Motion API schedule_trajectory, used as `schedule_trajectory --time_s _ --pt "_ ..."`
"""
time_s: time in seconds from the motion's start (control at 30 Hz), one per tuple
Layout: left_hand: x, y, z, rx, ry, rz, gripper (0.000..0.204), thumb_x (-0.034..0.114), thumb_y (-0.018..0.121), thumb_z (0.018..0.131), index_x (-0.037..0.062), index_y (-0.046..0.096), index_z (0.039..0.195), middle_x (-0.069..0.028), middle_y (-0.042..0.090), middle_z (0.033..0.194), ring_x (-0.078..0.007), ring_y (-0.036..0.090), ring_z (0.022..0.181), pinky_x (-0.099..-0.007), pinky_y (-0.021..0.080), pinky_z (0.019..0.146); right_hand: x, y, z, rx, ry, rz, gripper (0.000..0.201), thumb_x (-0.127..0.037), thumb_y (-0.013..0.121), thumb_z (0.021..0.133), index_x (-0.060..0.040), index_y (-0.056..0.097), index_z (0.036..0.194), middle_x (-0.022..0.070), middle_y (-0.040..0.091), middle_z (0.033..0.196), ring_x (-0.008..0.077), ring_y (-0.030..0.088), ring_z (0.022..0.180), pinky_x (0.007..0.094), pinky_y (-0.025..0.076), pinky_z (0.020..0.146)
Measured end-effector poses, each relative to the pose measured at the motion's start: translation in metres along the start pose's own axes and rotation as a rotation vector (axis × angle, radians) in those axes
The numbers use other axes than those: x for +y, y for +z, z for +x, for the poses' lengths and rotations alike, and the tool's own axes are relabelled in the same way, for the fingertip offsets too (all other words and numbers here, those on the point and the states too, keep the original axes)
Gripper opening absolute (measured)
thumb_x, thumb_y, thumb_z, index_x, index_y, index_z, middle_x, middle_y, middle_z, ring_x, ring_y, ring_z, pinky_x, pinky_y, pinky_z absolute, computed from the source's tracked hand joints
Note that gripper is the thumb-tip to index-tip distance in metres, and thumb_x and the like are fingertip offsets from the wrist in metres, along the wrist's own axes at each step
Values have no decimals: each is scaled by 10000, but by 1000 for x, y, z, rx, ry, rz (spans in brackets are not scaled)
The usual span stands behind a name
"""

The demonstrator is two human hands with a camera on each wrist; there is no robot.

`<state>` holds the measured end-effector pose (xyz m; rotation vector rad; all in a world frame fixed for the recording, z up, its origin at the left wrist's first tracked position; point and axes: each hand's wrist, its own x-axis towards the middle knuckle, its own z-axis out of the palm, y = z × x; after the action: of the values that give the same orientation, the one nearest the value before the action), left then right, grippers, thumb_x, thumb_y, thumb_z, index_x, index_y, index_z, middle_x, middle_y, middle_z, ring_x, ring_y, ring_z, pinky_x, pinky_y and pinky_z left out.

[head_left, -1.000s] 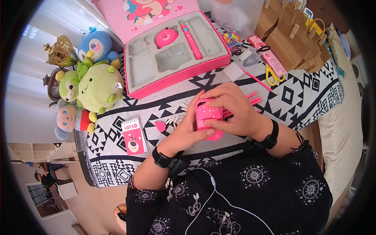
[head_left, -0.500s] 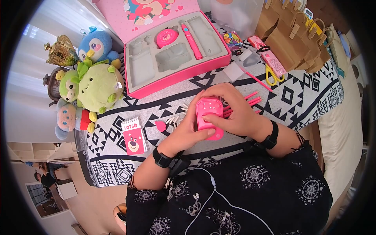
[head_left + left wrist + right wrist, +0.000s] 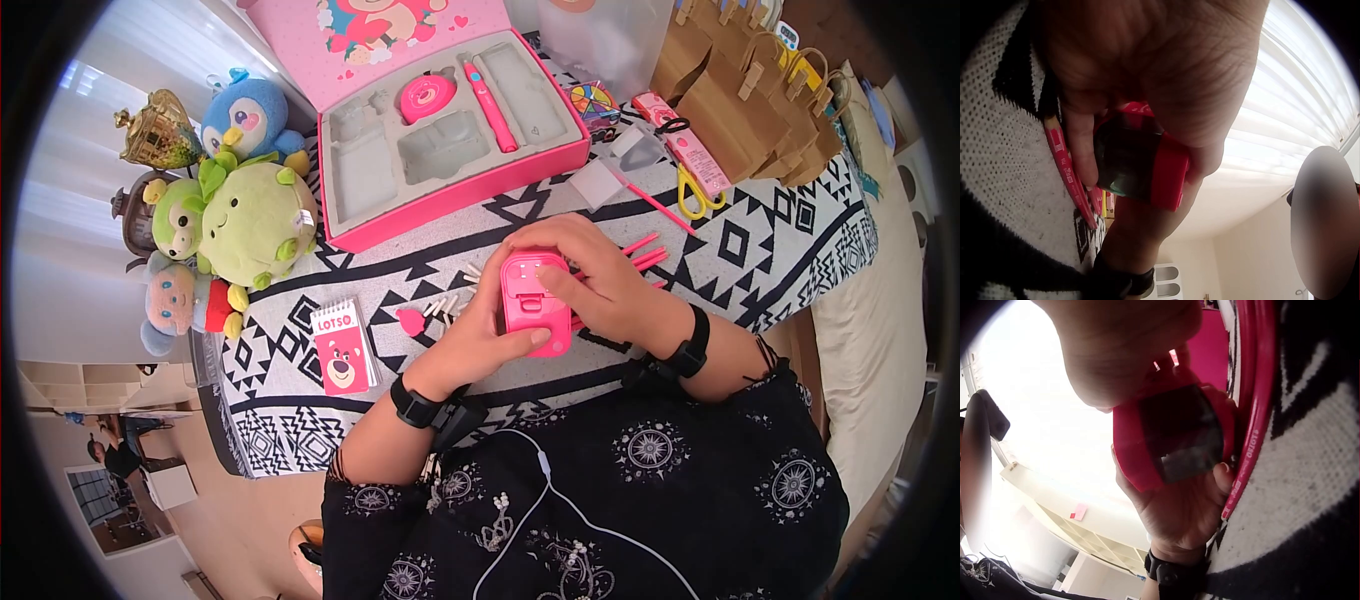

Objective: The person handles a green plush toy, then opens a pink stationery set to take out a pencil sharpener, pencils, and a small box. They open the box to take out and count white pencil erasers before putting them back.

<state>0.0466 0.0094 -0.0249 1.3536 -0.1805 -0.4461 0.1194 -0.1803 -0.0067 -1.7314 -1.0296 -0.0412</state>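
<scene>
Both hands hold a pink pencil sharpener (image 3: 538,320) over the patterned cloth. My left hand (image 3: 490,335) grips its left side, thumb across the lower front. My right hand (image 3: 595,270) curls round its far end and right side, thumb pressing the upper face among small holes. A recessed slot shows mid-face, below that thumb. The wrist views show the sharpener's dark see-through middle (image 3: 1125,156) between pink ends, with fingers on both sides. Pink pencils (image 3: 648,257) lie beside the right hand, and short white sticks (image 3: 445,305) near the left hand.
A pink gift box (image 3: 455,205) stands open at the back, holding a round pink case (image 3: 427,98) and a pink pen-shaped device (image 3: 489,105). Plush toys (image 3: 258,225) and a notepad (image 3: 342,350) lie left. Yellow scissors (image 3: 697,195) and paper bags (image 3: 755,110) are right.
The pink perforated panel at the sharpener's far end, tilted with a dark gap earlier, now lies flat. My right thumb has moved up from mid-face to the perforated part. The left hand keeps its grip.
</scene>
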Motion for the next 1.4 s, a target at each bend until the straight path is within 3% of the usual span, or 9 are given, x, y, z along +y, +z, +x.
schedule_trajectory --time_s 0.37,0.53,0.63,0.83,0.9,1.03,1.17,1.33,1.4 --pt "3 2 2 5 56 15 995 81 712 817 109 45 1555 -123 307 1487 -215 333 1379 -365 283 1139 11 1 -2 53 12 41 356 -318 469 1003 -12 553 1167 164 571 1139 330 534 1075 413 400 959" --pt "10 8 -4 89 68 -33 1054 43 761 770 106 54 1550 -125 327 1476 -224 375 1359 -388 356 1101 22 8 -8 13 132 237 764 -577 530 927 40 400 1357 222 487 1276 328 508 1171 402 395 1012" --pt "9 10 -7 199 231 37 1097 39 797 736 84 55 1542 -138 392 1436 -223 459 1294 -393 415 1056 21 8 -7 -36 97 225 940 -685 545 862 55 334 1402 238 469 1298 335 489 1215 406 374 1048" --pt "6 6 -4 440 392 260 1078 67 816 714 24 105 1524 -154 468 1339 -240 508 1230 -389 432 1025 22 10 -5 -129 29 185 976 -697 556 846 65 315 1407 255 467 1320 351 502 1205 437 375 1039" --pt "3 0 -5 566 397 660 1052 94 820 693 -5 166 1511 -175 474 1302 -281 491 1230 -401 408 1030 18 6 -4 -144 50 178 975 -690 562 847 61 307 1412 258 477 1314 355 509 1197 440 380 1032" --pt "7 2 -2 562 462 853 1028 109 821 673 -10 224 1502 -199 467 1291 -317 471 1231 -406 384 1039 18 6 -5 -131 79 136 968 -671 574 852 56 285 1422 260 514 1274 361 523 1180 440 395 1013" --pt "1 -3 -2 547 444 863 1014 74 807 686 24 221 1511 -151 433 1353 -258 498 1218 -376 410 1035 15 4 -4 -101 70 187 947 -652 590 854 32 280 1431 260 523 1264 359 531 1170 441 406 1000" --pt "41 -3 -5 587 511 1102 926 75 819 681 6 325 1462 -161 472 1330 -272 511 1204 -372 412 1026 24 10 -8 -19 118 288 884 -591 606 878 -15 265 1456 217 550 1212 297 544 1136 400 463 928" --pt "60 -12 -1 604 513 1160 898 69 808 665 47 378 1452 -176 530 1294 -353 505 1199 -416 404 1027 24 11 -9 -31 126 320 858 -567 605 889 -13 269 1452 201 556 1196 280 545 1112 374 487 869"
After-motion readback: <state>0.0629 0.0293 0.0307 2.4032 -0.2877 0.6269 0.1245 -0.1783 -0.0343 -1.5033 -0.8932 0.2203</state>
